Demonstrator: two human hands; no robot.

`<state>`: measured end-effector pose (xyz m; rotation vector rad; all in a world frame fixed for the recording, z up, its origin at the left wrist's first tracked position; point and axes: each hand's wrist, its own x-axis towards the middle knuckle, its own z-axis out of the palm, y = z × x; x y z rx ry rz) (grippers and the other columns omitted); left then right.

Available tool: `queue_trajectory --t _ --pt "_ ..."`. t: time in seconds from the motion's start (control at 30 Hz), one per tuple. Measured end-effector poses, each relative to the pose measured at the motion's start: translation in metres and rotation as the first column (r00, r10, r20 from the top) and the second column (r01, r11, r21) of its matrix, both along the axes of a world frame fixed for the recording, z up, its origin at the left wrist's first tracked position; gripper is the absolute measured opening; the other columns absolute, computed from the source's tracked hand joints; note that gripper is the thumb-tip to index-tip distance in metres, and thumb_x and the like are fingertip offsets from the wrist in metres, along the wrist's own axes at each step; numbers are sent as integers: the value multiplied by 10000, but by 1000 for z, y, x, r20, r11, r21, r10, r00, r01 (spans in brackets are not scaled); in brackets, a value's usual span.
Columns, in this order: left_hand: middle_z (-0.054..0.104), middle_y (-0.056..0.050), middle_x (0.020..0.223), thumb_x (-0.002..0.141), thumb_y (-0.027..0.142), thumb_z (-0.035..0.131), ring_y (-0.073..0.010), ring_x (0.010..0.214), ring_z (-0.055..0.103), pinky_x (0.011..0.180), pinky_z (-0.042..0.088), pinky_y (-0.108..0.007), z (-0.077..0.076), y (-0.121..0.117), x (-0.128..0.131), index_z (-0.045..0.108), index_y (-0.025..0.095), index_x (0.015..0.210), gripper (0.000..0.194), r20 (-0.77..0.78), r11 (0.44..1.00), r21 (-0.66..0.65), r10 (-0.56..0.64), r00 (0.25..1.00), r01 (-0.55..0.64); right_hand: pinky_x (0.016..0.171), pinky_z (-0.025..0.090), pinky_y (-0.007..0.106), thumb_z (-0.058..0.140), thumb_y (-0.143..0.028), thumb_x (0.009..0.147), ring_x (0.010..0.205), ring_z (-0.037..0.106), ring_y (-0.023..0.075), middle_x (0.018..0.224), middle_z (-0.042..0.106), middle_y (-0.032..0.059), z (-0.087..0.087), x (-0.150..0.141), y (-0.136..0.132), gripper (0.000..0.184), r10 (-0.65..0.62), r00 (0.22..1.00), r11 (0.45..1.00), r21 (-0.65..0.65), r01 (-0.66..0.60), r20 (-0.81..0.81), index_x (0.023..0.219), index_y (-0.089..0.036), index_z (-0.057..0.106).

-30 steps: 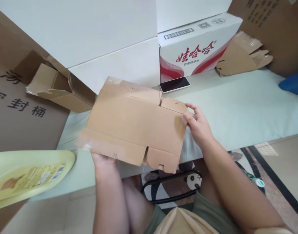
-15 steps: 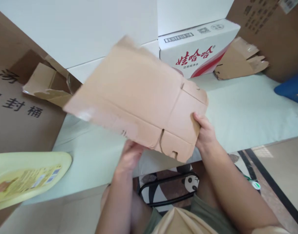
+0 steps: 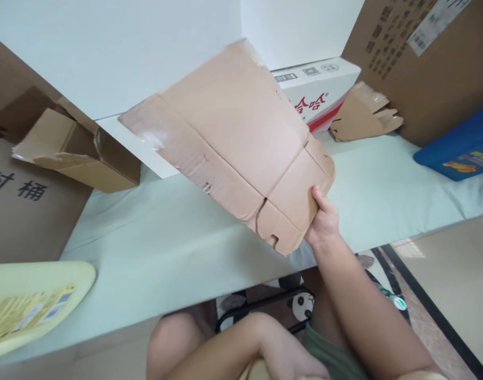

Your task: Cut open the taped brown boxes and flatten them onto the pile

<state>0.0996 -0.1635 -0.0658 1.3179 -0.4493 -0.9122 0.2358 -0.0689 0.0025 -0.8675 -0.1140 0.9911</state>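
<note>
A flattened piece of brown cardboard [image 3: 233,121] with creases and slotted flaps is held up at a slant above the table. My right hand [image 3: 324,219] grips its lower right edge, thumb on the front face and the other fingers hidden behind. My left hand [image 3: 291,353] is bent low over my lap at the bottom edge, away from the cardboard. Its fingers are out of sight.
A pale green cloth covers the table [image 3: 146,253]. A small open carton [image 3: 103,169], a yellow bottle [image 3: 36,301], a white box with red lettering [image 3: 320,87], a torn cardboard piece [image 3: 364,113] and a blue package [image 3: 459,148] surround the work area. Large cartons stand at both sides.
My left hand has let go of the cardboard's lower edge and dropped to my lap. The cardboard has tilted, its left end higher, and stays in my right hand. The view has shifted right.
</note>
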Motion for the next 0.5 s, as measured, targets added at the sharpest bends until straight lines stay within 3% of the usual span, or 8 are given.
queue_trajectory --t 0.07,0.1,0.13,0.17,0.27,0.37,0.43,0.5 --pt "682 -7 690 588 319 908 -262 721 726 705 605 -346 -4 0 2 667 163 585 287 -58 971 -45 -238 969 236 941 661 518 919 -524 610 972 790 320 864 808 21 -1 1 0 489 -4 1000 1000 -21 5 24 943 -231 714" --pt "687 -4 675 543 313 936 -250 686 710 675 591 -337 -3 6 -1 665 157 580 314 -87 975 -18 -223 971 223 926 664 519 910 -544 621 960 790 317 889 810 24 -3 2 -1 498 -4 999 999 -32 6 42 956 -233 712" --pt "690 6 677 487 314 966 -231 671 688 658 575 -322 2 15 -7 674 152 612 357 -94 993 11 -112 989 114 910 666 517 898 -560 639 949 788 313 910 810 28 -5 3 -1 501 -8 998 999 -41 11 66 969 -234 710" --pt "707 20 731 500 366 971 -201 688 664 663 557 -299 10 28 -16 697 153 702 402 -71 996 -10 87 994 -88 897 667 510 884 -566 661 942 786 305 927 809 32 -8 4 -1 495 -19 995 999 -47 24 93 983 -234 709" --pt "660 23 734 637 551 909 -139 698 585 645 491 -231 39 70 -43 698 131 831 509 -50 859 -93 500 864 -503 882 665 446 863 -529 711 949 771 256 972 801 21 -17 12 0 450 -136 976 988 -43 145 168 1013 -238 702" --pt "652 12 745 658 603 895 -131 713 560 653 472 -221 63 100 -63 682 111 831 563 7 810 -128 578 816 -572 831 661 366 794 -527 804 936 755 206 948 784 13 -17 28 1 356 -258 945 961 -47 273 201 987 -239 694" --pt "648 7 758 661 577 905 -136 732 562 666 469 -224 70 111 -71 676 110 824 545 65 808 -132 585 808 -575 658 633 287 653 -551 937 726 712 155 803 732 -4 -7 43 -1 317 -311 933 942 -69 327 181 931 -235 676" --pt "653 0 795 640 529 930 -139 746 567 668 470 -228 71 116 -79 674 114 854 532 72 798 -149 597 799 -583 423 479 194 464 -567 1050 434 497 85 608 581 -54 8 60 -7 417 -366 920 922 -80 379 142 873 -230 633"
